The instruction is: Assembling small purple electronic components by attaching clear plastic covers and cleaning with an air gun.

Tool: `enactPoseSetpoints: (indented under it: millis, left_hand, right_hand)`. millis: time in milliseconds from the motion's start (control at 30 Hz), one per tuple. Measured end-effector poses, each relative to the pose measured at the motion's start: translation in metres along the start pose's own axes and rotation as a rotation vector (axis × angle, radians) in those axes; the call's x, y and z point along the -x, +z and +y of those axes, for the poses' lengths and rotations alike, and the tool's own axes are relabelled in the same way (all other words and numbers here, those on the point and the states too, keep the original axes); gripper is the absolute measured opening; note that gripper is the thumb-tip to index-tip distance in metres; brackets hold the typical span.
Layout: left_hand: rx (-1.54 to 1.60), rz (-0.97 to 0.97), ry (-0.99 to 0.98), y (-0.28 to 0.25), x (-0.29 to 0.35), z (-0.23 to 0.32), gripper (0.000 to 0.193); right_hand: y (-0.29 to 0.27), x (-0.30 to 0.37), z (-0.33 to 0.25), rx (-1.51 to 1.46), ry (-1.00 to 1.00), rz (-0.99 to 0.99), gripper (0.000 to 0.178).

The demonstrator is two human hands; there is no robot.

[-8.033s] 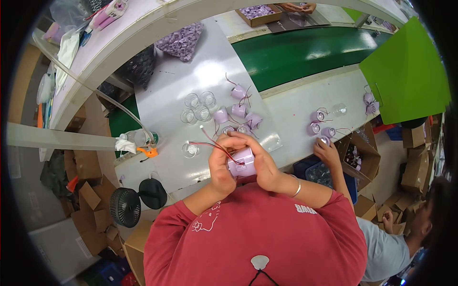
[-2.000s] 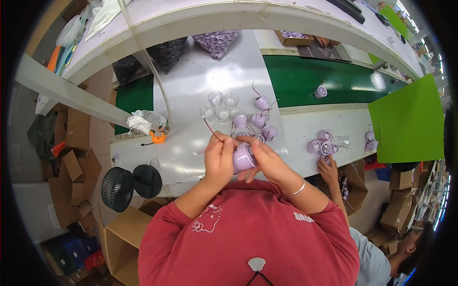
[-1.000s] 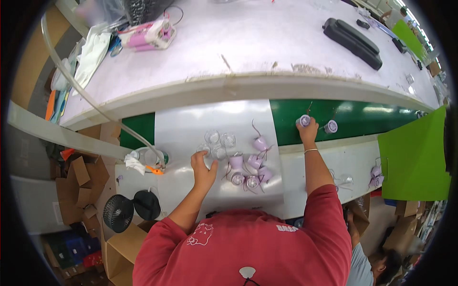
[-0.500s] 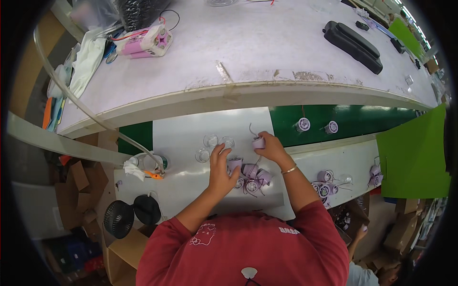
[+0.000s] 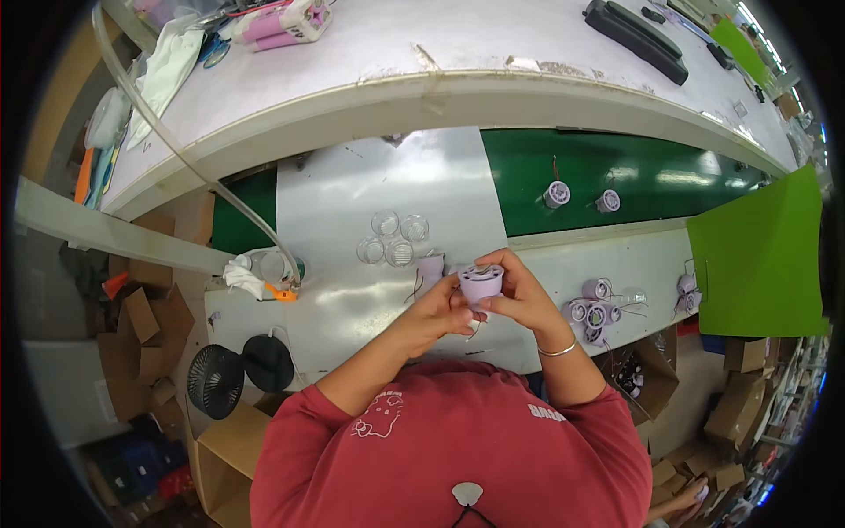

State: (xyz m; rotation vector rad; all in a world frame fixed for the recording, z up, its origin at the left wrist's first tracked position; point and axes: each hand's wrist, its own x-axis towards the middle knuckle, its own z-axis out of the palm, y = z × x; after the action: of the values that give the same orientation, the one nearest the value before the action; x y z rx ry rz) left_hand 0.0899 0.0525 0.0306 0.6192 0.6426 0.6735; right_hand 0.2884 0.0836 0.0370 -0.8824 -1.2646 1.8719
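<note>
Lilac cup [image 5: 481,289] is held between the partly curled hands [image 5: 429,322] [image 5: 525,301] above the table [image 5: 339,321], clear jars [image 5: 400,253] farther left.

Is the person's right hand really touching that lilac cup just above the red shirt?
Touching. The head view shows the right hand gripping the lilac cup, its thumb pressed across the cup's lower side.

Single head-worn downward fisheye view, close above the hands [image 5: 521,297] and worktable [image 5: 334,317].
</note>
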Motion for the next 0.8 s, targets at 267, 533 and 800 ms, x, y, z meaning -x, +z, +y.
enactPoseSetpoints:
  millis: [267,533,800]
  left_hand:
    - [-0.265,-0.065,-0.163,-0.004,0.036,-0.005,0.036]
    - [-0.994,0.031,0.055,0.015,0.069,0.03,0.015]
    - [-0.341,0.307,0.119,-0.063,0.055,0.008,0.025]
  right_hand:
    - [-0.035,0.016,0.019,-0.405,0.091,-0.244,0.052]
    - [0.07,0.018,0.055,-0.05,-0.071,-0.331,0.044]
    - [0.08,-0.002,0.052,0.753,-0.515,0.207,0.008]
